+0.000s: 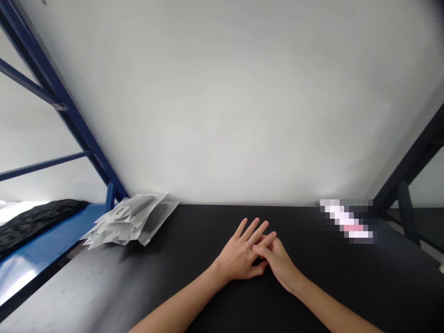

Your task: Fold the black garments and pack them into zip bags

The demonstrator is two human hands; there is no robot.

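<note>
Head view: the left hand (239, 254) and the right hand (280, 264) lie together near the middle of a black worktop (381, 286). Both forearms enter from the bottom edge and are cut off by the frame. Neither hand holds an object. The left hand is open with its fingers spread. The right hand is loosely open, and its fingers (264, 250) lie across the left fingers, hiding part of them. A metal ring (250, 242) sits on one left finger.

A stack of frosted plastic bags (130, 219) lies at the back-left corner of the worktop, well apart from both hands. The contents show only as dark shapes and cannot be made out. A small label (121, 211) on the top bag is too small to read.

At the back-right edge, a pixelated patch (347, 219) obscures an item, well apart from the right hand. Only white and pink blocks show, so its kind cannot be told.

Left of the worktop are a blue metal frame (52, 88) and a blue shelf (21, 273) bearing black fabric (34, 226). A dark metal post (409, 171) stands at right, and a white backdrop (243, 101) fills the rear.
</note>
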